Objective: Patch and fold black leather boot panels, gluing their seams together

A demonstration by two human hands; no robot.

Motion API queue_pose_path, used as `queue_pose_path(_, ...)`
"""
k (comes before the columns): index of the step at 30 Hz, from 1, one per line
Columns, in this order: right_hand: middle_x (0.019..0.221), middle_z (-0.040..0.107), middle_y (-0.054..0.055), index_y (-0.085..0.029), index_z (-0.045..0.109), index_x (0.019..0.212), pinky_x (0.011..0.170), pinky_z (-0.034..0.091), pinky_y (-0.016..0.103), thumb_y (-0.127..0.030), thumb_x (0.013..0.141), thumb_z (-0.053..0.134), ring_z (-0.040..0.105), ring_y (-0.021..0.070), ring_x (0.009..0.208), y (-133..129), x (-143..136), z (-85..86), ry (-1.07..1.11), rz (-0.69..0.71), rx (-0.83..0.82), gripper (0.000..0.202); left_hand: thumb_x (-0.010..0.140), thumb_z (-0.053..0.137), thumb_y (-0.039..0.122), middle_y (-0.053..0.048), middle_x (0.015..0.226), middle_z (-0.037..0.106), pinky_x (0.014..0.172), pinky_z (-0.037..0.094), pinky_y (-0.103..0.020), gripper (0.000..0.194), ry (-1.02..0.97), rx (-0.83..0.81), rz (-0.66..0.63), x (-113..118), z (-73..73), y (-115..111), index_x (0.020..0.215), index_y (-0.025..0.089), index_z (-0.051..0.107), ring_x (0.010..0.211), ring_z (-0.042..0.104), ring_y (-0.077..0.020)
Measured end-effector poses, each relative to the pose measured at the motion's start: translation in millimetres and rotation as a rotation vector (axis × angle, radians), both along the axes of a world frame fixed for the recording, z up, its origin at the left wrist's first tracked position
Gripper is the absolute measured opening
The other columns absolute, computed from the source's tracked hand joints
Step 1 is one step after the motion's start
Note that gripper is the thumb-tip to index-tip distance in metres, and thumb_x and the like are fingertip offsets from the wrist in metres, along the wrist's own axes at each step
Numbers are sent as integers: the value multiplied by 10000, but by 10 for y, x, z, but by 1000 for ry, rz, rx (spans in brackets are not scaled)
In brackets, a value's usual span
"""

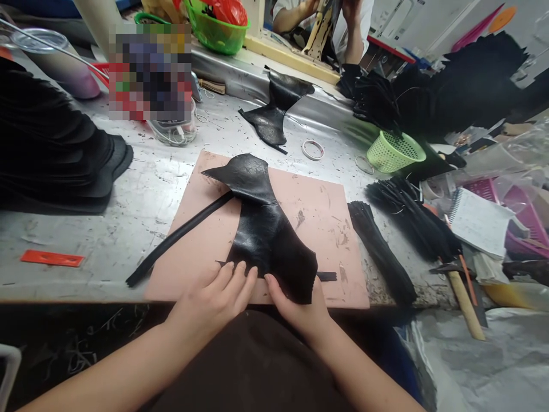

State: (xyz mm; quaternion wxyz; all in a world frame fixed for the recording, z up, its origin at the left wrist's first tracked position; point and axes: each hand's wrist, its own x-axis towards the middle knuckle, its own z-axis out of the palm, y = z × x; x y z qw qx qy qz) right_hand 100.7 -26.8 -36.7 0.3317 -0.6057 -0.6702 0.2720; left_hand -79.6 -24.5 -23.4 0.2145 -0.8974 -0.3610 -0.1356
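A black leather piece (261, 223) lies on a pink board (326, 229) at the table's front edge. My left hand (225, 286) rests on its lower left edge, fingers side by side and pressing down. At the lower right, my right hand (298, 300) grips the leather, thumb in front and the other fingers hidden behind it. A long black strip (180, 237) runs from under the leather toward the lower left of the board. The end of another dark strip (328, 276) shows just right of my right hand.
Stacked black pieces (55, 149) stand at the left, behind an orange holder (52, 258). Farther back lie another leather piece (274, 109) and a tape roll (313, 150). Right are a green basket (394, 151), black bundles (381, 252) and a hammer (465, 303). A person's hands show beyond.
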Motion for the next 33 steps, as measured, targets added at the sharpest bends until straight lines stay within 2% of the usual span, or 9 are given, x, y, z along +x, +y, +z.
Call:
queue_pose_path(7,806,692,43,-192,644,850,733,543,322,-288,751,589,660,197,740,-12,-5,-43,-1,9,-14,149,841,393,109,-30,946,701,727,385,-330,300,-57,-22,18,52,-30,7,968,197,650,779,608,-186)
queue_pose_path(13,957,674,108,-155,630,1009,815,510,388,-333,723,600,628,266,904,54,126,207,53,9,11,338,867,310,61,-23,1050,673,835,340,-325,368,-98,-112,-76,1,-78,4,1016,178,626,948,579,-158)
queue_pose_path(17,1047,655,90,-161,606,1066,876,470,413,-357,809,489,587,265,1007,139,295,385,319,159,-191,344,871,350,80,21,1115,645,804,320,-304,351,-96,-218,-44,-40,-96,35,1102,225,571,979,558,-125)
queue_pose_path(22,1023,668,71,-169,636,992,859,475,424,-275,685,633,597,273,982,238,302,497,202,138,-383,325,863,443,285,-15,1025,677,723,332,-322,261,-111,-231,-56,-6,-44,99,1056,203,598,827,583,-171)
queue_pose_path(24,941,688,62,-166,649,935,805,501,422,-264,680,627,621,267,915,255,281,521,222,117,-402,274,846,473,379,-50,1025,671,748,346,-326,292,-217,-219,-52,-8,-41,58,1019,194,618,871,581,-195)
queue_pose_path(26,854,695,54,-158,651,888,713,533,396,-293,686,625,641,252,828,251,269,524,354,84,-446,244,841,494,345,-56,942,680,732,372,-304,234,-434,-251,-22,-15,-41,-20,935,199,649,858,585,-189)
queue_pose_path(28,793,692,55,-149,646,853,608,547,362,-342,668,652,651,239,729,220,256,506,536,24,-501,268,839,489,262,-31,785,672,659,401,-260,191,-713,-479,31,-7,-24,-95,805,206,669,732,589,-150)
queue_pose_path(31,771,691,65,-147,637,856,524,545,347,-410,643,680,648,228,631,137,203,457,765,-29,-567,341,785,545,311,-26,725,669,561,444,-224,165,-1174,-1237,220,63,54,-127,777,198,665,647,607,-142)
queue_pose_path(33,749,690,56,-159,628,889,507,546,337,-421,646,683,646,215,593,72,143,433,834,-75,-581,361,737,600,357,-48,792,694,611,487,-247,217,-1556,-1597,342,132,132,-96,857,184,655,725,641,-175)
